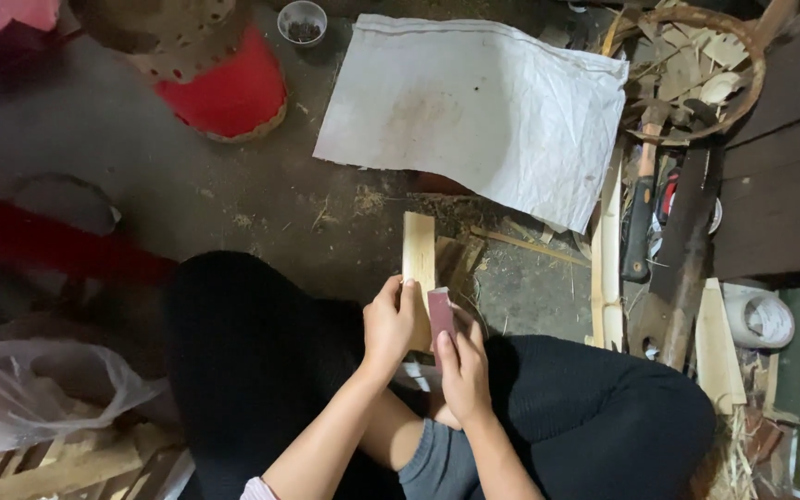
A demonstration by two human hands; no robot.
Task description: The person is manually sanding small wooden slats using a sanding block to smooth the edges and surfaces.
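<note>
My left hand [388, 324] grips the near end of a pale flat wooden strip [418, 245] that points away from me over the dark floor. Beside it, my right hand [462, 366] holds a small dark reddish block [441, 315] upright against the strip's right edge. Both hands sit between my knees, which are in black trousers [252, 352].
A white woven sack [479, 102] lies flat ahead. A red bucket under a woven basket [219, 65] stands at the back left. A basket of bamboo scraps [696, 65], a long knife [682, 259], a tape roll [759, 315] and bamboo slats [608, 268] lie right. A plastic bag [30, 380] is left.
</note>
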